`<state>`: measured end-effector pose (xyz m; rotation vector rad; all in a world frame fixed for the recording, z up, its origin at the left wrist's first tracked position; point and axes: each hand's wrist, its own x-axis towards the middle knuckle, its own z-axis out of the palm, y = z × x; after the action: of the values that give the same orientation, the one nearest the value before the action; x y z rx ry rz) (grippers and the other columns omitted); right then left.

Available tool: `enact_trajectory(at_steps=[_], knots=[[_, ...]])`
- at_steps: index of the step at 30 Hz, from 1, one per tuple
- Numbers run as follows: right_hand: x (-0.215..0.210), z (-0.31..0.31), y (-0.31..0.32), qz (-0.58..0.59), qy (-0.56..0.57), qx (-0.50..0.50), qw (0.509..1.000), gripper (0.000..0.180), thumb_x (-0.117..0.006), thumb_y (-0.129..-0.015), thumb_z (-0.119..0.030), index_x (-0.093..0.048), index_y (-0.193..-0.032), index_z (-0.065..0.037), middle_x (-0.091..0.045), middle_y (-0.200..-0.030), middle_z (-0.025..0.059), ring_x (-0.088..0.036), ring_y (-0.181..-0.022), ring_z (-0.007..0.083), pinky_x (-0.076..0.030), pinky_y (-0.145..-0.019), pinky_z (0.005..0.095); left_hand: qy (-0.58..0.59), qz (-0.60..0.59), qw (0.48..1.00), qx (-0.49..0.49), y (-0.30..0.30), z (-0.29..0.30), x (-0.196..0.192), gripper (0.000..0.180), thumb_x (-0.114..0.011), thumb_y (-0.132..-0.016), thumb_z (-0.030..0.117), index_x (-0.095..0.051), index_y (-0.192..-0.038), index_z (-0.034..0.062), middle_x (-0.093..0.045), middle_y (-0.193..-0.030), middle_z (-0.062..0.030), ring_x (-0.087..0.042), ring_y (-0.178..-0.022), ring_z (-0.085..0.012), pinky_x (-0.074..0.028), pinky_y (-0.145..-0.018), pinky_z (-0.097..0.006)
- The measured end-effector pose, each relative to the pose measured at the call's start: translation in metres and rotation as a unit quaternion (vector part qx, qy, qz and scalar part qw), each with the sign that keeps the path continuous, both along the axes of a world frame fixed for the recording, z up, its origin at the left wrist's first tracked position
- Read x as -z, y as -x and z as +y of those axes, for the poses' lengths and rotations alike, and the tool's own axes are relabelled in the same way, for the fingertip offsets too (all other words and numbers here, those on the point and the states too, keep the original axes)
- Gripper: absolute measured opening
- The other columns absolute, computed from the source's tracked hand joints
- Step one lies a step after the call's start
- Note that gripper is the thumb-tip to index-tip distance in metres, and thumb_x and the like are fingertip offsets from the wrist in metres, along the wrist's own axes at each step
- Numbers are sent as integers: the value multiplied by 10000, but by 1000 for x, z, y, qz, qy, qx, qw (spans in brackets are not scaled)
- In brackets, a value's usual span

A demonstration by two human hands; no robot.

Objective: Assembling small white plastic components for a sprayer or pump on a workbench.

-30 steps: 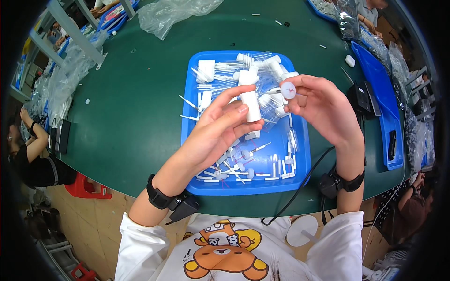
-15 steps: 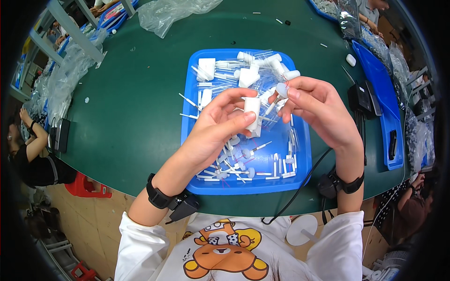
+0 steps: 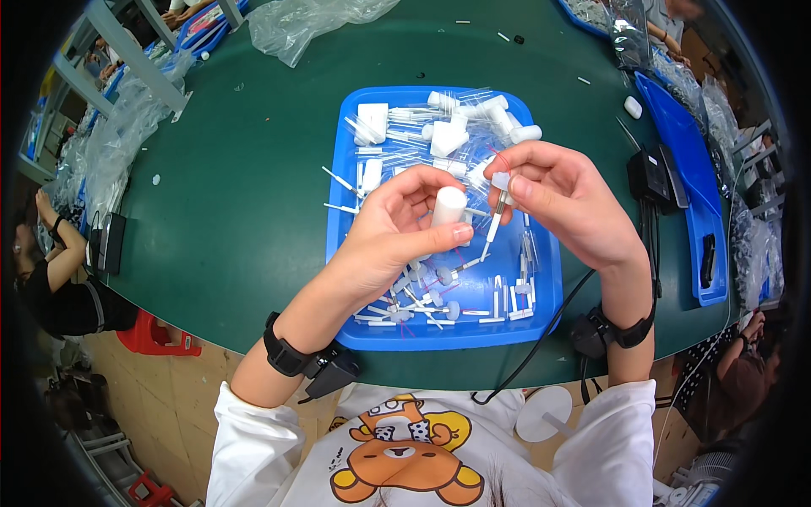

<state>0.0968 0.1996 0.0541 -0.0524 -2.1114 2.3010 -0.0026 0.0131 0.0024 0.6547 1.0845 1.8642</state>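
My left hand (image 3: 393,221) grips a white plastic cylinder (image 3: 449,205) between thumb and fingers, its round end tilted up toward me. To its right, my right hand (image 3: 562,194) pinches a thin white rod fitted with a pale round cap (image 3: 501,181). A metal section shows below the cap, and a fine red thread loops above it. The rod's lower end slants down to the left, apart from the cylinder. Both hands are over a blue tray (image 3: 448,338), which holds white housings (image 3: 372,124), clear tubes and several similar capped rods (image 3: 445,276).
A black cable (image 3: 541,336) crosses the tray's right front corner. Black boxes (image 3: 655,182) and a long blue tray (image 3: 714,253) are at the right. Clear plastic bags (image 3: 308,25) lie at the back and left. Other people work around the green table (image 3: 253,194).
The white cylinder has turned in my left hand, so its round end now faces up. My right hand has tipped the capped rod more upright and lowered it slightly.
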Motion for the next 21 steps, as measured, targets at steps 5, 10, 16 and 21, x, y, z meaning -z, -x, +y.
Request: enact_trajectory(at_steps=[5, 10, 16, 21], knots=[[-1, -1, 0, -9, 4, -7, 1000, 282, -643, -870, -140, -583, -1059, 60, -654, -964, 109, -627, -819, 143, -502, -774, 264, 5, -7, 1000, -3, 0, 0, 2, 356, -717, -782, 63, -547, -1093, 33, -585, -1037, -51, -558, -990, -127, -460, -865, -273], [-2, -4, 0, 6, -13, 3, 1000, 266, -654, -854, -97, -600, -1060, 61, -656, -1003, 130, -637, -848, 155, -504, -787, 273, -1, -9, 1000, -5, -1, 1, -1, 371, -677, -824, 78, -525, -1158, 29, -591, -1093, -75, -582, -1013, -152, -460, -886, -293], [3, -13, 0, 118, -113, 32, 986, 236, -681, -817, -55, -635, -1033, 29, -653, -993, 96, -619, -861, 142, -499, -784, 266, -24, 12, 999, -25, -2, 3, 0, 384, -693, -814, 49, -534, -1160, -4, -603, -1086, -100, -593, -938, -129, -517, -749, -256], [5, -13, 1, 129, -173, 34, 976, 243, -700, -802, -85, -648, -1019, 10, -651, -960, 68, -597, -817, 125, -483, -761, 254, -15, 55, 998, -33, -1, 3, 2, 418, -684, -834, 93, -514, -1207, 11, -592, -1116, -101, -595, -968, -141, -523, -757, -268]])
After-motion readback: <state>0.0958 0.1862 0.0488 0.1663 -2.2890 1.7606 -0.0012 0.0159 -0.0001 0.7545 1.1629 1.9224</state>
